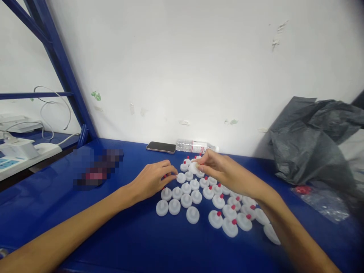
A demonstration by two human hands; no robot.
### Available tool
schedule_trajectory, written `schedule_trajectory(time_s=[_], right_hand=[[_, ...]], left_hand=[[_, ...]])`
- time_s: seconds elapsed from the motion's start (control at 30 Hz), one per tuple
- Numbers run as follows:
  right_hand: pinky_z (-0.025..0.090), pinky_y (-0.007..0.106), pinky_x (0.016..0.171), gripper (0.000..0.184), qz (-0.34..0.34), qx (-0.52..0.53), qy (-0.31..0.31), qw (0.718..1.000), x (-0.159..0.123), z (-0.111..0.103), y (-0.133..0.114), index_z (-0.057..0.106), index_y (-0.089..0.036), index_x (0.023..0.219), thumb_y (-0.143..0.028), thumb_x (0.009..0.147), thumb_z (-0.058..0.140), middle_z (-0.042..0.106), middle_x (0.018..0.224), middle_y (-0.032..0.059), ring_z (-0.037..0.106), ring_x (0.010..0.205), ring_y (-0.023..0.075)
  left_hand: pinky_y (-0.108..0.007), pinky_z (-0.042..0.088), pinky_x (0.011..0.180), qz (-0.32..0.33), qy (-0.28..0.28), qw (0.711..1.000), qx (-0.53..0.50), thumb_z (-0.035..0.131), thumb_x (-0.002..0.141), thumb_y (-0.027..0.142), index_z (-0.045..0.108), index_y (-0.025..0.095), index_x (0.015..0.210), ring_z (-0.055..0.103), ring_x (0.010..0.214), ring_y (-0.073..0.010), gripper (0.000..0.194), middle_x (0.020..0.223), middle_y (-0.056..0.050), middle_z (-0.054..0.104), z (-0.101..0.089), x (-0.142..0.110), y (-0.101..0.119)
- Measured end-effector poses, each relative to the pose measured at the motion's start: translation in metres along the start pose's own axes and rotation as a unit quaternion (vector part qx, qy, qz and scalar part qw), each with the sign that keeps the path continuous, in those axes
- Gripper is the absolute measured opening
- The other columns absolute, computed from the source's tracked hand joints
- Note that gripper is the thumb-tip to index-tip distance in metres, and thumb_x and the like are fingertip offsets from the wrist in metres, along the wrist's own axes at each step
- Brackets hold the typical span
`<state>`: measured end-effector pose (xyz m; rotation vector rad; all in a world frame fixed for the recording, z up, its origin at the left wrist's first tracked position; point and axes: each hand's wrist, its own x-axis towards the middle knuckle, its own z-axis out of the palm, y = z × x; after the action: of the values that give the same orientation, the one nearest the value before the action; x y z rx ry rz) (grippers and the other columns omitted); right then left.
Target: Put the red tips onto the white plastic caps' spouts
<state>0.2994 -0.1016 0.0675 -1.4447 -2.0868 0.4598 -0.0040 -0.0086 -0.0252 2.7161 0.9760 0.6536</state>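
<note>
White caps (174, 207) lay in a cluster on the blue table (122, 239), below and between the 2 hands. Red tips (234, 222) topped many caps on the right side; caps at the near left showed bare stems. The right hand (214, 165) held 1 raised cap (193, 168) at the far part of the cluster, thumb and fingertips closed to a pinch. The left hand (155, 178) had bent fingers, thumb and forefinger nearly together, beside a standing cap (181, 178); whether they gripped it could not be determined. A phone (161, 147) and a bottle (199, 146) lay behind, near the wall (182, 68).
</note>
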Motion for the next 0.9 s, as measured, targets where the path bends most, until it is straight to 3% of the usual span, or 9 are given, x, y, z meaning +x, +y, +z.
schedule_trajectory(time_s=[0.13,0.37,0.57,0.7,0.8,0.9], right_hand=[[0.070,0.042,0.094,0.023,0.014,0.077,-0.029,0.996,0.002,0.003,-0.004,0.074,-0.032,0.110,-0.055,0.114,0.072,0.095,0.123,0.0058,0.091,0.109,0.0264],[0.071,0.044,0.092,0.025,0.009,0.033,0.010,0.999,0.003,0.013,0.001,0.083,-0.036,0.115,-0.060,0.114,0.079,0.097,0.120,0.0012,0.090,0.104,0.0276],[0.074,0.051,0.106,0.012,-0.071,-0.086,0.124,0.986,0.008,0.049,0.007,0.088,-0.032,0.125,-0.037,0.114,0.087,0.100,0.125,0.0044,0.094,0.117,0.0333],[0.074,0.054,0.107,0.015,-0.145,-0.212,0.163,0.953,0.008,0.077,0.003,0.092,-0.028,0.124,-0.027,0.110,0.088,0.100,0.120,0.0095,0.094,0.114,0.0379],[0.073,0.051,0.103,0.016,-0.173,-0.261,0.168,0.935,0.004,0.090,-0.005,0.093,-0.029,0.123,-0.027,0.116,0.079,0.099,0.112,0.0088,0.093,0.105,0.0363],[0.072,0.051,0.102,0.025,-0.161,-0.269,0.187,0.931,0.001,0.095,-0.010,0.094,-0.030,0.124,-0.028,0.121,0.070,0.099,0.112,0.0090,0.091,0.101,0.0356]], left_hand=[[-0.030,0.052,0.075,0.008,0.012,1.000,-0.013,0.067,0.126,0.022,0.093,0.028,0.126,0.064,0.075,-0.0161,0.027,0.108,0.001,0.079,0.001,0.000,0.000],[-0.031,0.056,0.081,0.020,0.008,1.000,-0.019,0.064,0.127,0.026,0.091,0.029,0.130,0.071,0.083,-0.0181,0.028,0.111,0.000,0.077,0.003,0.000,0.002],[-0.031,0.052,0.073,0.049,0.082,0.995,-0.036,0.060,0.131,0.037,0.088,0.030,0.150,0.064,0.073,-0.0172,0.034,0.102,0.002,0.075,0.004,-0.005,0.005],[-0.033,0.051,0.070,0.092,0.116,0.989,-0.017,0.066,0.129,0.047,0.085,0.029,0.135,0.069,0.074,-0.0197,0.027,0.098,0.001,0.075,0.002,-0.009,0.012],[-0.034,0.051,0.072,0.077,0.097,0.992,0.012,0.062,0.129,0.042,0.077,0.029,0.117,0.074,0.079,-0.0214,0.023,0.095,0.001,0.076,-0.004,-0.010,0.020],[-0.034,0.050,0.072,0.056,0.077,0.995,0.019,0.057,0.130,0.036,0.070,0.028,0.108,0.073,0.077,-0.0204,0.026,0.093,0.002,0.076,-0.009,-0.009,0.024]])
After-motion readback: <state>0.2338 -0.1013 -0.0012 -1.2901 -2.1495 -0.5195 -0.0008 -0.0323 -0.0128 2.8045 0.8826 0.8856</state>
